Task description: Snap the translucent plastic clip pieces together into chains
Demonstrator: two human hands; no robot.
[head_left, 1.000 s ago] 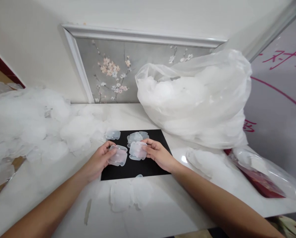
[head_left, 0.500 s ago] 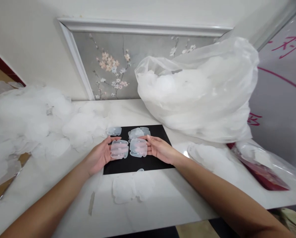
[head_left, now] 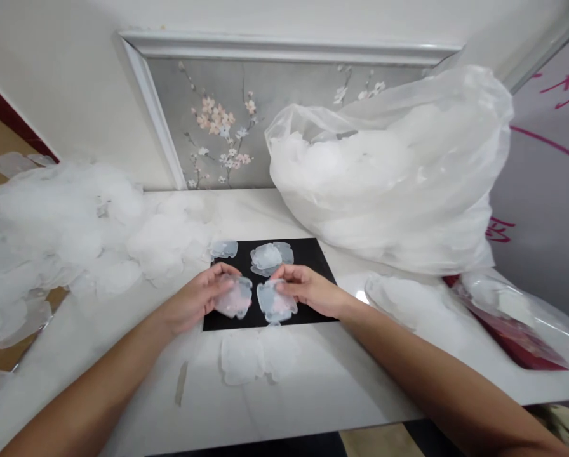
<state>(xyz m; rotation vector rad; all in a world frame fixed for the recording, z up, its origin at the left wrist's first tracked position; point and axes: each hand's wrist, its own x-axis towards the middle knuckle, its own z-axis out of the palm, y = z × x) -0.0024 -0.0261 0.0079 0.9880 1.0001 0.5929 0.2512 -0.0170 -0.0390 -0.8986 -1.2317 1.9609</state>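
Observation:
My left hand [head_left: 207,293] pinches a thin translucent plastic piece [head_left: 238,299] with scalloped edges, thumb on top and fingers beneath. In my right hand [head_left: 308,289] is a similar translucent plastic piece [head_left: 275,306], gripped between thumb and fingers. Both pieces are held side by side, slightly apart, over a black mat [head_left: 313,260]. Behind them on the mat lie a few overlapping translucent pieces [head_left: 270,256], and another piece [head_left: 225,248] rests at its back left corner. Nearer me, more whitish pieces [head_left: 241,358] lie on the white table, just off the mat's front edge.
A large heap of translucent pieces [head_left: 75,228] covers the table's left side. A big filled plastic bag [head_left: 389,184] stands at the back right. Right of the mat are loose pieces [head_left: 399,298] and a red item in clear plastic [head_left: 517,330]. A framed floral panel [head_left: 222,127] is behind.
Both thumbs have come over onto the faces of the pieces, which earlier lay flatter across my fingers. The pieces have tilted and moved slightly nearer me. The view has shifted a little.

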